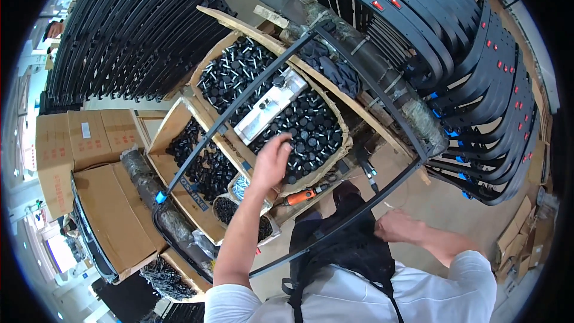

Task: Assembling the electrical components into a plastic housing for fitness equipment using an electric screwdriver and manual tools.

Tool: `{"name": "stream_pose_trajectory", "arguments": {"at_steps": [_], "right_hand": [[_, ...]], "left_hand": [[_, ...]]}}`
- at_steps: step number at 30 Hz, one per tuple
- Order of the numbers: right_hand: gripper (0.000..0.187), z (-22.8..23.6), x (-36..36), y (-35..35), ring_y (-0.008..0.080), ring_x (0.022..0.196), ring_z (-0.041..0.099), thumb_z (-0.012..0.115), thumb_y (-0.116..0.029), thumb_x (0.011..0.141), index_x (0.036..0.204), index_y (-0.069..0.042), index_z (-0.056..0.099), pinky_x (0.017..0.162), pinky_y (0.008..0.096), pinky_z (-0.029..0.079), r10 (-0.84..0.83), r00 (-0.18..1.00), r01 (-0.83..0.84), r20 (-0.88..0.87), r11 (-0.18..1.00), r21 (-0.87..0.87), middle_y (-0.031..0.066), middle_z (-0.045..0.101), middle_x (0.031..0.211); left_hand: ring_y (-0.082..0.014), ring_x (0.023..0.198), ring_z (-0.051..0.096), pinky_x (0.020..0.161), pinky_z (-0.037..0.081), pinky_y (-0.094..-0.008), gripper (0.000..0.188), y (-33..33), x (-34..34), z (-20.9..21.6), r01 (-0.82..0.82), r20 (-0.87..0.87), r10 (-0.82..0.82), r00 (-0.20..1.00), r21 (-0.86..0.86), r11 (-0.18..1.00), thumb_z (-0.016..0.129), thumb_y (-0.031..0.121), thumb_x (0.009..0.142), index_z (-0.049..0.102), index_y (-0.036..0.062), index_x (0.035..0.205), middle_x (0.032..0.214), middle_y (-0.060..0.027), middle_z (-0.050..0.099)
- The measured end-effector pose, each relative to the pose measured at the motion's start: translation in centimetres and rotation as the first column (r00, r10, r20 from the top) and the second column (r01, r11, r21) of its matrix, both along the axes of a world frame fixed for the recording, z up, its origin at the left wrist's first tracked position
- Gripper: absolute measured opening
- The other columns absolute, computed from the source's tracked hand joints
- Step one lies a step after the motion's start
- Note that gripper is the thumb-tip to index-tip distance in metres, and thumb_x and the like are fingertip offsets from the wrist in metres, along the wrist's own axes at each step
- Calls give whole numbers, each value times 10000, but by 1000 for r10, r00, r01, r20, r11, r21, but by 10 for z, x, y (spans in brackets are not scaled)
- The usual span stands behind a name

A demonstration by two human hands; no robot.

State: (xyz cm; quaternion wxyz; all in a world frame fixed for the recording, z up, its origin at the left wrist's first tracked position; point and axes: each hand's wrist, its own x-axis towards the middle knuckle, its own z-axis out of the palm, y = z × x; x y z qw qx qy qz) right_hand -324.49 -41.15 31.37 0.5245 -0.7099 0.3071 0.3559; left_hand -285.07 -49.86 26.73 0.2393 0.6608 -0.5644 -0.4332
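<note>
A large black rectangular frame [382,97] lies aslant over the boxes and reaches to my body. My left hand [274,160] is above the near edge of a wooden box of black-headed knob bolts [308,128], fingers bent and slightly apart, nothing visible in them. A silver metal fixture block [270,107] with small black knobs rests across that box, just beyond this hand. My right hand [397,226] is curled up at the right of my dark apron [347,236], near the frame's near bar; whatever its fingers hold is hidden. A black-and-silver power driver [369,173] hangs inside the frame.
Left of the bolts stands a box of small black parts [206,170], with small tubs of screws [226,208] nearby. An orange-and-black tool [302,196] lies close by. Stacked black frames [131,36] and curved black panels [490,113] rise behind. Cardboard boxes [113,203] stand left.
</note>
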Motion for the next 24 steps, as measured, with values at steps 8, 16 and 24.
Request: {"name": "stream_pose_trajectory", "arguments": {"at_steps": [8, 16, 24], "right_hand": [[191, -93, 174, -183, 276, 1014, 654, 610, -143, 918, 1095, -73, 631, 849, 385, 542, 35, 947, 290, 320, 340, -895, 127, 626, 1063], [94, -108, 163, -190, 322, 900, 720, 593, -134, 955, 997, -68, 644, 728, 431, 584, 105, 901, 322, 420, 486, -813, 142, 661, 969], [334, -9, 71, -153, 366, 1072, 689, 621, -85, 929, 1254, -48, 691, 948, 472, 571, -351, 601, 728, 718, 611, -312, 159, 618, 1227]], "left_hand": [[-287, 1059, 725, 953, 544, -384, 348, -195, -36, 20, -79, -69, 58, 996, -371, 925, 596, 224, 1078, 639, 34, 1366, 1170, -188, 747], [-242, 1158, 710, 1023, 525, -355, 356, -281, -63, 6, -55, -77, 29, 997, -366, 929, 641, 199, 1052, 653, 38, 1370, 1260, -160, 746], [-267, 1172, 704, 1008, 536, -346, 342, -274, -53, 2, 5, -55, -28, 998, -382, 924, 632, 135, 1047, 654, 64, 1381, 1282, -166, 730]]}}
